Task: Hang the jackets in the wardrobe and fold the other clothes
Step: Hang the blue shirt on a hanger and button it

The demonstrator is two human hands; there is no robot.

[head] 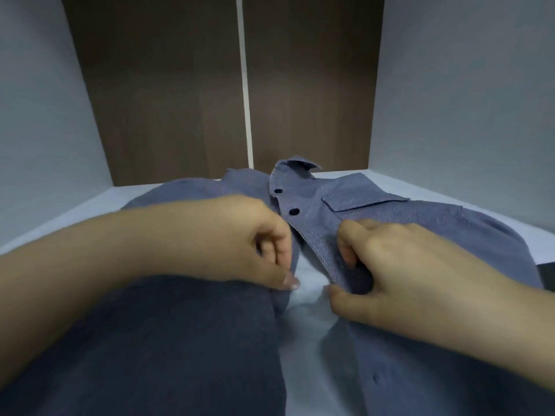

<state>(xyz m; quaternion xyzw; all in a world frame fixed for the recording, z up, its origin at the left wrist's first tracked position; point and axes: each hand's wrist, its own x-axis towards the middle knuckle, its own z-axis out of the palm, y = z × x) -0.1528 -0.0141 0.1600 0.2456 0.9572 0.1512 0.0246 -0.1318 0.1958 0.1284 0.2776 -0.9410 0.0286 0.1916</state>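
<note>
**Both hands pinching the front edges of a blue shirt**

From the head camera we find no brand, label or writing that we can read anywhere on the cloth or the surfaces around it.

The blue shirt (354, 205) is our landmark. It lies face up on a pale surface (303, 298), collar (295, 166) at its far end, with two dark buttons (294, 211) fastened just below the collar and a flapped chest pocket (360, 201) beside them. Below the buttons the front is parted, and the pale surface shows in the gap.

Our left hand (240, 235) reaches in over the shirt's left panel, fingers curled, thumb and fingertips pinching that panel's edge at the gap. Our right hand (405, 265) lies over the right panel, thumb and curled fingers pinching its placket edge.

Beyond the collar stand two dark brown panels (168, 100) split by a thin white strip (244, 85).

The shirt's lower hem is cut off by the frame, both forearms cover much of the sleeves, and a dark shape (548, 274) at the right edge is too cropped to name.
</note>
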